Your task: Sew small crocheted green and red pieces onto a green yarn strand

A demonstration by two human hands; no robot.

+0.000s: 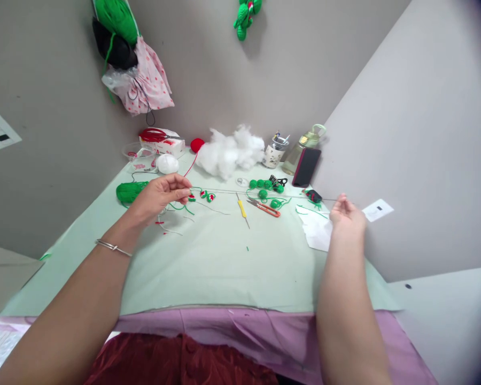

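A thin dark thread (327, 199) runs nearly straight across the table between my two hands, apparently doubled along part of its length. My left hand (162, 193) pinches its left end between thumb and fingertips, beside a green yarn skein (129, 192) and small red, white and green crocheted pieces (207, 196). On the right, my right hand (348, 215) closes its fingertips on the other end, above a torn white paper (316, 230). Below the thread lie a yellow-handled crochet hook (241, 207) and orange thread snips (266, 208). Small green crocheted balls (263, 194) rest behind them.
White stuffing (228, 152) is heaped at the back, beside a red yarn ball (197, 144) and white yarn ball (167, 163). Red scissors (154, 135) lie on a box. A pen cup (274, 154), bottle (302, 152) and phone (307, 167) stand back right.
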